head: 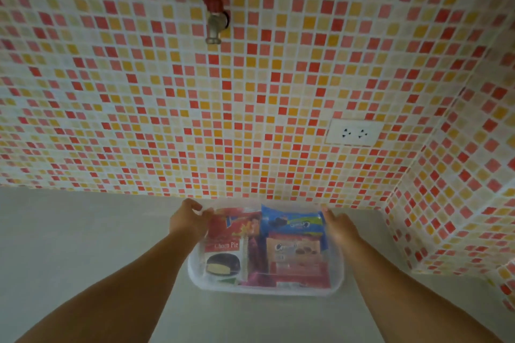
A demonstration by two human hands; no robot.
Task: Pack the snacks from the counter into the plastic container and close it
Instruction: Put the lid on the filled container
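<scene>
A: Item one, nearest you?

B: Plastic container (pixel 264 285) on the grey tabletop (pixel 83 231), snacks (pixel 295 256) packed inside.

A: Your hands?

B: Left hand (pixel 188 220) curls on its far-left rim; right hand (pixel 338 227) touches the right rim, blurred; grip unclear.

A: Beyond?

B: Tiled wall (pixel 250 106), socket (pixel 354 133), tap (pixel 214 19).

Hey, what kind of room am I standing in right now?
Most likely a home kitchen or wash area. A wall tap with a red handle sticks out of a wall of small red and yellow mosaic tiles, a double power outlet sits low on it, and a plain grey counter runs below.
</scene>
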